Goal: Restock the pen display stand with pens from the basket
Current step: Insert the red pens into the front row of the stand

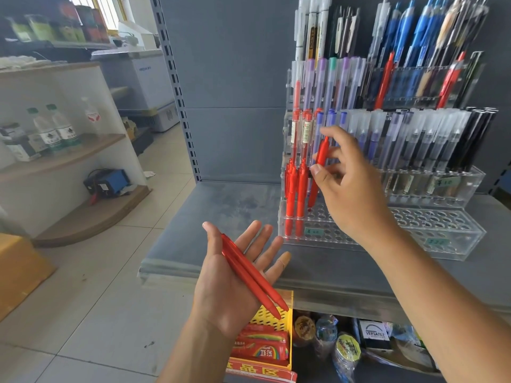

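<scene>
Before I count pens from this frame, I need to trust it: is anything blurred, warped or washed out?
Head view: soft daylight from the window, no hard shadows; the wide lens leans the shelf post and the pens at the right edge outward; the bottles on the left look smeared; the price tags on the clear stand are too blurred to read.
</scene>
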Demonstrator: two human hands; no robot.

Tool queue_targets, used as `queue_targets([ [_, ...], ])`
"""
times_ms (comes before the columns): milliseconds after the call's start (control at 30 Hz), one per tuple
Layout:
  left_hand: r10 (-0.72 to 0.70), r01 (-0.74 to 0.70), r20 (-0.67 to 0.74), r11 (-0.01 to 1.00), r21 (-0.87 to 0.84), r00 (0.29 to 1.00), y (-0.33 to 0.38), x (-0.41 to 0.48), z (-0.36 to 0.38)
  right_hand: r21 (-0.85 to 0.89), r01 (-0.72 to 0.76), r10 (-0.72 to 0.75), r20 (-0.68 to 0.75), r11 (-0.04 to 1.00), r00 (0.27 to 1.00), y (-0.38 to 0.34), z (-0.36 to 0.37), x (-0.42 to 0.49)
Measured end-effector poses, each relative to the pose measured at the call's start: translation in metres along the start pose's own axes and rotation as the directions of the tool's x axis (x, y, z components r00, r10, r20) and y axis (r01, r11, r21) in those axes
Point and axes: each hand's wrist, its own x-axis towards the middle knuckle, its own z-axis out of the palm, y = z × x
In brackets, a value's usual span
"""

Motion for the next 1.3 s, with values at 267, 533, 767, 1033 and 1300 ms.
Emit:
queue_targets([
  [267,0.002,-0.002,0.0,1.0,0.014,1.0,-0.001,-0.001,0.001,-0.111,0.061,-0.063,-0.015,0.992,0.998,0.0,0.001,-0.001],
  [533,-0.014,0.014,0.008,1.0,0.011,1.0,-0.001,-0.001,-0.001,-0.209,0.029,-0.023,0.029,0.978,0.999,0.001,0.001,-0.001],
  [767,-0.036,0.038,0.046,0.998,-0.043,0.998,-0.001,0.002,-0.003,-0.12,0.103,-0.106,-0.013,0.987,0.994,-0.034,0.008,-0.015],
  [1033,-0.08,0.083,0.168,0.996,-0.013,0.983,0.0,-0.003,-0.004,-0.175,-0.002,0.112,0.625,0.985,0.772,-0.065,0.043,-0.055],
  [1300,-0.078,0.085,0.143,0.996,-0.04,0.987,-0.003,0.002,-0.01,-0.05,-0.242,0.216,0.65,0.969,0.728,-0.062,0.05,-0.059],
])
